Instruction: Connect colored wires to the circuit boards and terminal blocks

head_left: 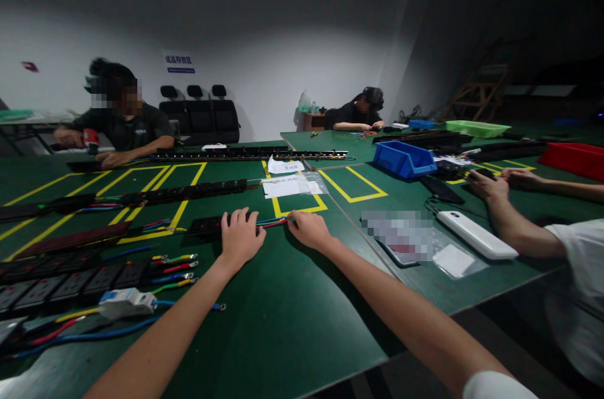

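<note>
Green covers the big desk [306, 336], and yellow lines [368, 197] make boxes on it. Near the middle lies a black strip [205, 224] with thin wires [272, 221] coming out of its right end. The wires are blue, green and red. The left hand [242, 235] lies palm down on the right end of the strip, with its fingers a little apart. I cannot tell if its grip is tight. The right hand [309, 229] has a narrow grip, with its fingertips pinching the far ends of the wires.

Just past the hands are some white papers [285, 187]. On the near left are black sockets [70, 286] in a row and a white switch block [126, 303] with fat wires beside it. To the right sit a blue bin [406, 160], a long white box [476, 234] and a clear bag [453, 260] with a white square in it. A red bin [576, 160] is at the far right.

One person [134, 125] on the far left has a red drill [90, 140]. Another person [352, 114] bends over the far end. A white sleeve [582, 254] shows on the right.
</note>
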A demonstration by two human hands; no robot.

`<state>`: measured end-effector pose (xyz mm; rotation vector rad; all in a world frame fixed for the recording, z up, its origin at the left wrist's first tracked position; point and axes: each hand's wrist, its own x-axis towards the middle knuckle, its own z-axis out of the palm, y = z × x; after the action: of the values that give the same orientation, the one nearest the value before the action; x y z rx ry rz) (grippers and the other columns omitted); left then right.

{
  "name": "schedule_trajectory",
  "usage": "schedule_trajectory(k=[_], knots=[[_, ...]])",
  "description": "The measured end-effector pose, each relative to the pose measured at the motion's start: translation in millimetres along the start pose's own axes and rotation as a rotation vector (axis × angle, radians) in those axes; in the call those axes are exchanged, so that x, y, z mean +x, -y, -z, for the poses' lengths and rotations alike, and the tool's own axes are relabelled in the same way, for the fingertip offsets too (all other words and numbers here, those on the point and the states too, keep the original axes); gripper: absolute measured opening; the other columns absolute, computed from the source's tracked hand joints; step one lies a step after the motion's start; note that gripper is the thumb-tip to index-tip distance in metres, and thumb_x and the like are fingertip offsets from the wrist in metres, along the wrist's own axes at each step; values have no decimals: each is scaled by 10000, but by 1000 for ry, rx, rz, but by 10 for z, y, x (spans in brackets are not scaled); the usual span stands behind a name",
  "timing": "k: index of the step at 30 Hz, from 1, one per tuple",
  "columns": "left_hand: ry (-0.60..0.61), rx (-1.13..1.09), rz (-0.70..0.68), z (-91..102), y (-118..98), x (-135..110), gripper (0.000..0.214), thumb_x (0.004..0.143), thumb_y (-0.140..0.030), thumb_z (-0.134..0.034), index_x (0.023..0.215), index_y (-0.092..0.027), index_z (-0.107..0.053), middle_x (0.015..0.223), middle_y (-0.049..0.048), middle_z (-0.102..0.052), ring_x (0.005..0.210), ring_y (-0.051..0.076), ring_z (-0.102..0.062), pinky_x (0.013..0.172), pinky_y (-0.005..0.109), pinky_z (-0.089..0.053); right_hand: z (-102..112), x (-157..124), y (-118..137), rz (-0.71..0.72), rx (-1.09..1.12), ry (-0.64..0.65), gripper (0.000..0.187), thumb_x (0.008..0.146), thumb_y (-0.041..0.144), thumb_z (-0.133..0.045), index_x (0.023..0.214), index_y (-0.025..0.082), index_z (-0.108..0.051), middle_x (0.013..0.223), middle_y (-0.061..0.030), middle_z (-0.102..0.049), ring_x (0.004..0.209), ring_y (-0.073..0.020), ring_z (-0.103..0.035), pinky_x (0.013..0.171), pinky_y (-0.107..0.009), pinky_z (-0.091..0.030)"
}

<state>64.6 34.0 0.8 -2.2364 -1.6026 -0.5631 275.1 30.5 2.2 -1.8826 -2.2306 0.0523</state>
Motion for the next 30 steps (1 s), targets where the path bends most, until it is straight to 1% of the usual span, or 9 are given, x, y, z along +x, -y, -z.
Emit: schedule_trajectory(k=[3, 10, 19, 24, 30], knots=[[3, 10, 1, 7, -1, 0, 417, 913, -354, -483, 1253, -195, -663, 1373, 151, -602, 1283, 335, -504, 1136, 582, -289, 2, 1, 8, -9, -9, 2, 339, 1025, 373, -366, 1224, 251, -612, 1198, -78, -713, 1079, -226, -660, 817, -307, -447], [23, -11, 1, 23, 2, 5, 429, 915, -362, -482, 1267, -192, -658, 1377, 157, -598, 1292, 345, -498, 1138, 590, -286, 13, 9, 8, 7, -5, -8, 321, 1016, 358, -382, 1180, 244, -633, 1165, -74, -725, 1045, -230, -673, 792, -305, -451], [32, -16, -2, 29, 11, 8, 433, 920, -364, -469, 1271, -193, -656, 1376, 156, -598, 1292, 344, -501, 1139, 598, -290, 10, 33, 20, -8, -6, 12, 329, 1009, 339, -389, 1193, 245, -646, 1172, -85, -721, 1058, -236, -669, 820, -308, -452], [29, -16, 1, 20, 10, 4, 438, 920, -362, -472, 1274, -182, -654, 1379, 168, -593, 1296, 345, -498, 1141, 602, -286, -11, 30, 9, 4, -8, -8, 318, 1010, 354, -389, 1163, 242, -645, 1162, -83, -724, 1037, -235, -674, 803, -307, -451], [27, -8, 9, 19, 1, 1, 424, 916, -365, -477, 1267, -210, -657, 1376, 147, -601, 1295, 338, -500, 1142, 589, -293, -12, 21, 12, 1, -24, -5, 318, 1016, 369, -381, 1175, 245, -627, 1169, -77, -723, 1036, -231, -674, 797, -310, -451]])
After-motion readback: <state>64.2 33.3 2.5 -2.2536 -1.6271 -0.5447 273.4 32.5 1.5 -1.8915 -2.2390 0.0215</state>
